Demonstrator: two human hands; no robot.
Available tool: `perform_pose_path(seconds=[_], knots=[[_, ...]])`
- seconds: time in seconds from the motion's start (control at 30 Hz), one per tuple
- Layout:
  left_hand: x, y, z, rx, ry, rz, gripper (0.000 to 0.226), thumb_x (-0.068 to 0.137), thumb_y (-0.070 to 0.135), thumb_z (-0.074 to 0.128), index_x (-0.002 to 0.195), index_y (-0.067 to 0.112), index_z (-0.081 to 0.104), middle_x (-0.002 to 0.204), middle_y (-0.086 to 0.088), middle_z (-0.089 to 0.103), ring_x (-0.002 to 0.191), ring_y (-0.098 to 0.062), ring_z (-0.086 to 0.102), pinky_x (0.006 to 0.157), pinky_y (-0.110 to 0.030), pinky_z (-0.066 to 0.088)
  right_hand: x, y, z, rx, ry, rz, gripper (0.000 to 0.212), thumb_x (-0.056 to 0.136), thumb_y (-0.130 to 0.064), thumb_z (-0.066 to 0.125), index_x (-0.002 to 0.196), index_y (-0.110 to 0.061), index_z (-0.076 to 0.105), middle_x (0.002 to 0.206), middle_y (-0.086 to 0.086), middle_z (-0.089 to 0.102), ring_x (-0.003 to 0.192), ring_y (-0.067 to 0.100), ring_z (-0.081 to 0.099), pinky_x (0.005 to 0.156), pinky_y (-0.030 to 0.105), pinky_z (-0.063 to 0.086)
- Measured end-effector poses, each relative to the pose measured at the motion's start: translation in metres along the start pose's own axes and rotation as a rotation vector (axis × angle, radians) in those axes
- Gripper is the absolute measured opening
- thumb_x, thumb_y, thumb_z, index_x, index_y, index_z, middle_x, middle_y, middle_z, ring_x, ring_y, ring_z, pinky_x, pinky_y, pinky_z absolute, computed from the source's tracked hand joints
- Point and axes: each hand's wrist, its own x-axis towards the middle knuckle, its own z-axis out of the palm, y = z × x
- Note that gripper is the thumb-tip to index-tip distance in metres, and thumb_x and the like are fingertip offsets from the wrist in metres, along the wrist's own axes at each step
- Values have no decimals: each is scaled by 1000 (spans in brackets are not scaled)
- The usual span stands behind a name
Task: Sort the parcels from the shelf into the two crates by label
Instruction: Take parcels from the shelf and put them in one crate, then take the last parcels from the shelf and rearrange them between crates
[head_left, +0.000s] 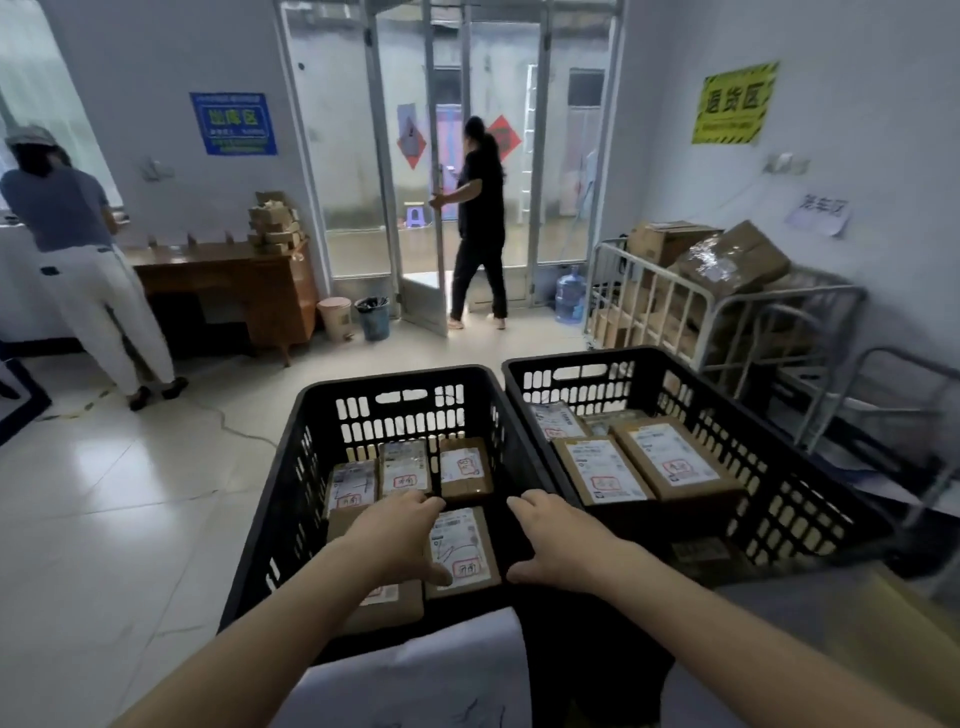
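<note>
Clearly the small parcel (462, 551), low centre in the left crate (270, 499), looks light and stiff. Left hand (400, 525) and right hand (556, 540) flank it with fingers spread, gripping nothing; best pinched by its two long edges.

My left forearm (332, 577) covers most of one parcel (387, 605) in the left crate (270, 525). The label (460, 545) print is too blurred to read.
</note>
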Motion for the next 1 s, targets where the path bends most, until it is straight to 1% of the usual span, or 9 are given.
perform_pose_path(seconds=[0.23, 0.33, 0.43, 0.53, 0.63, 0.77, 0.9, 1.0], knots=[[-18, 42, -17, 5, 102, 235, 82, 79, 53, 63, 145, 20, 27, 143, -1, 38, 130, -20, 36, 103, -33, 36, -90, 6, -9, 44, 129, 224, 68, 84, -39, 63, 137, -8, 35, 140, 9, 37, 129, 25, 35, 104, 38, 38], [-25, 78, -23, -9, 134, 356, 81, 80, 55, 61, 144, 17, 29, 144, -4, 36, 134, -22, 31, 106, -33, 34, -137, 13, -6, 39, 143, 349, 69, 85, -40, 62, 139, -8, 32, 141, 10, 35, 131, 26, 34, 105, 40, 38], [-36, 120, -26, -37, 125, 480, 83, 81, 55, 61, 145, 16, 27, 146, -4, 33, 138, -23, 26, 111, -33, 30, -187, 21, -1, 27, 178, 465, 70, 85, -40, 62, 139, -7, 32, 143, 11, 35, 132, 27, 33, 106, 40, 36], [-48, 167, -26, -51, 112, 596, 82, 80, 54, 62, 145, 17, 27, 146, -3, 33, 137, -21, 26, 111, -33, 30, -239, 28, 4, 63, 212, 601, 73, 85, -39, 62, 141, -7, 30, 143, 10, 34, 132, 26, 32, 107, 38, 35], [-66, 216, -25, -43, 110, 711, 82, 79, 54, 63, 144, 18, 28, 145, -2, 34, 138, -21, 26, 112, -32, 28, -291, 34, 7, 110, 260, 730, 69, 83, -36, 66, 137, -6, 35, 140, 10, 37, 129, 26, 38, 104, 39, 38], [-97, 281, -25, -29, 108, 840, 81, 82, 53, 61, 146, 19, 25, 147, 0, 31, 139, -19, 23, 111, -31, 29, -365, 38, 9, 92, 294, 866, 63, 84, -38, 64, 134, -10, 38, 138, 7, 39, 125, 26, 42, 99, 41, 42], [-129, 344, -27, -9, 114, 958, 82, 82, 55, 60, 147, 21, 24, 146, 1, 32, 136, -19, 27, 107, -32, 33, -439, 36, 11, 110, 352, 967, 64, 83, -38, 64, 134, -10, 38, 141, 7, 37, 128, 24, 38, 102, 39, 40], [-162, 392, -27, -20, 123, 1027, 79, 81, 53, 62, 144, 21, 28, 144, 1, 34, 135, -19, 28, 106, -32, 34, -500, 33, 14, 131, 383, 1039, 71, 85, -36, 62, 141, -10, 29, 148, 6, 29, 135, 22, 31, 107, 37, 36]])
